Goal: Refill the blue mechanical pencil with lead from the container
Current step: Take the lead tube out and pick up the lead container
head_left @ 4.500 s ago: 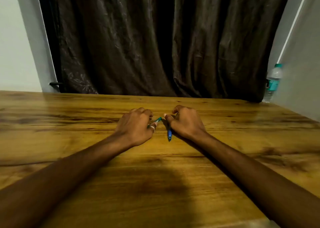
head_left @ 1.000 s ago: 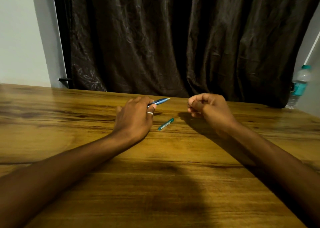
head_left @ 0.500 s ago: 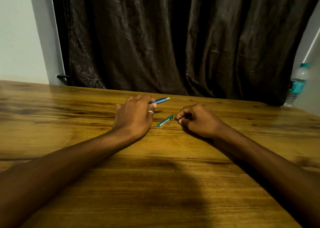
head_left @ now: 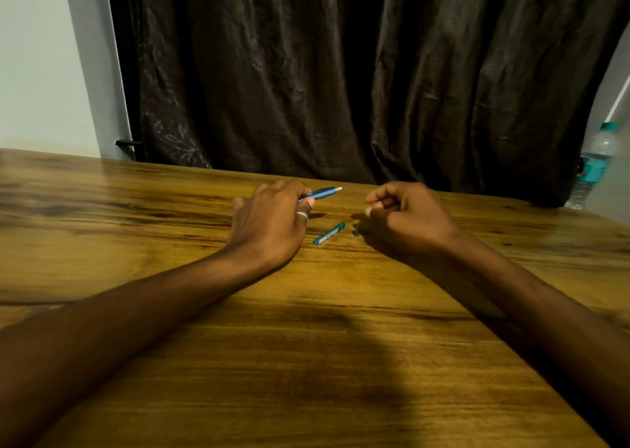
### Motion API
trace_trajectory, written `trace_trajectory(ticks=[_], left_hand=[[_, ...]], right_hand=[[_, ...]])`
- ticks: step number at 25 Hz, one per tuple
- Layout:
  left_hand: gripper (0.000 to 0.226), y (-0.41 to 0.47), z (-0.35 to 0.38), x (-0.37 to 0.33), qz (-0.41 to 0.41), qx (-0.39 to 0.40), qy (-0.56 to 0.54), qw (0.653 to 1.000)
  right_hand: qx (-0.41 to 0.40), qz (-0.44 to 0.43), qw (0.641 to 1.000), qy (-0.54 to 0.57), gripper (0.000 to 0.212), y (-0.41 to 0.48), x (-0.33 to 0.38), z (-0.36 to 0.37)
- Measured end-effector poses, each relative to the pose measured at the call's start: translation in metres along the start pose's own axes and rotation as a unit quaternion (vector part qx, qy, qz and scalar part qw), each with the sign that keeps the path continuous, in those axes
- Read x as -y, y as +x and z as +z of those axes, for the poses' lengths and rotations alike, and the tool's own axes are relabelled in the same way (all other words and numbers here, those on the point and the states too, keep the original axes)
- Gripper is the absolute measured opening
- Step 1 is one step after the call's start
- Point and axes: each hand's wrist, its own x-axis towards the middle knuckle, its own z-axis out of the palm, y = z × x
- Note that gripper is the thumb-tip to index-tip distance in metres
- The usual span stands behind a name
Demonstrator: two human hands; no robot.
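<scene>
Right hand (head_left: 409,219) raised; pencil (head_left: 320,193) seemingly blue.

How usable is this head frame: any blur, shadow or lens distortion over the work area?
Head view: dim warm light; a broad soft shadow darkens the near brown wooden table. Wide-angle bending tilts the wall edges. The clear plastic water bottle at the right edge is smeared. The blue mechanical pencil and small teal lead container stay legible.

You have a wooden table (head_left: 170,229) with dark grain streaks across its top. Behind the far edge of the table hangs a dark brown curtain (head_left: 341,72) in heavy folds. Left of the curtain you see a pale wall (head_left: 37,59). At the far right corner of the table stands a plastic water bottle (head_left: 595,164) with a teal label and cap.
</scene>
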Motion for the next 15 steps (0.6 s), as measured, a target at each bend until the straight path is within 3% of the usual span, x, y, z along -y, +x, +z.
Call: trace_trajectory(ticks=[6,15], left_hand=[[0.027,-0.003,0.001,0.000,0.042,-0.004,0.015,0.999],[0.024,-0.005,0.000,0.000,0.088,0.012,0.002,0.996]], right_hand=[[-0.002,-0.023,0.989,0.148,0.019,0.003,0.005,0.007],[-0.011,-0.036,0.989,0.146,0.014,0.000,0.006,0.010]])
